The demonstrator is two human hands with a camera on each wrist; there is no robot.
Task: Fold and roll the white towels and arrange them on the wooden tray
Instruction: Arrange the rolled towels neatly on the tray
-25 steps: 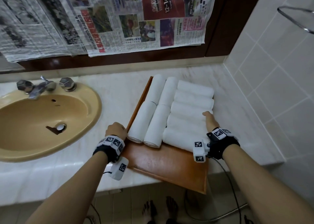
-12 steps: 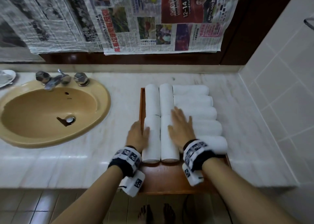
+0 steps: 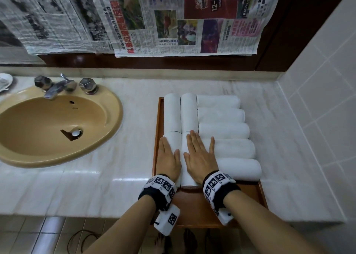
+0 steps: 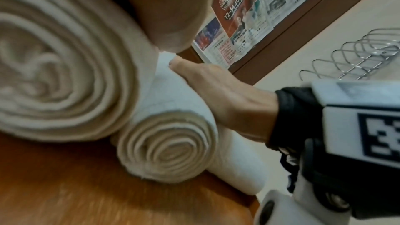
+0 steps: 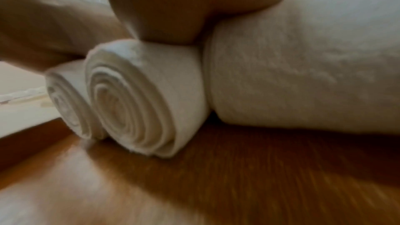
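The wooden tray (image 3: 194,203) lies on the marble counter and carries several rolled white towels. Two columns of rolls (image 3: 171,114) run lengthwise on its left; a stack of crosswise rolls (image 3: 221,116) fills its right. My left hand (image 3: 168,155) lies flat, fingers straight, on the near-left roll. My right hand (image 3: 200,153) lies flat on the neighbouring near roll (image 3: 185,174) and reaches onto the crosswise rolls. The left wrist view shows two spiral roll ends (image 4: 166,148) on the tray (image 4: 86,194), with the right hand (image 4: 227,95) on top. In the right wrist view a roll end (image 5: 138,102) sits beside a crosswise roll (image 5: 303,74).
A tan sink (image 3: 113,107) with a chrome faucet (image 3: 55,87) takes up the counter's left. Newspaper sheets (image 3: 173,22) hang on the back wall. A tiled wall (image 3: 317,80) closes the right side and bears a wire rack (image 4: 357,54). The tray's near end overhangs the counter's front edge.
The tray has swung from skewed to square with the counter. My left hand left the tray's edge, my right hand the right-hand rolls; both now rest flat on the near rolls.
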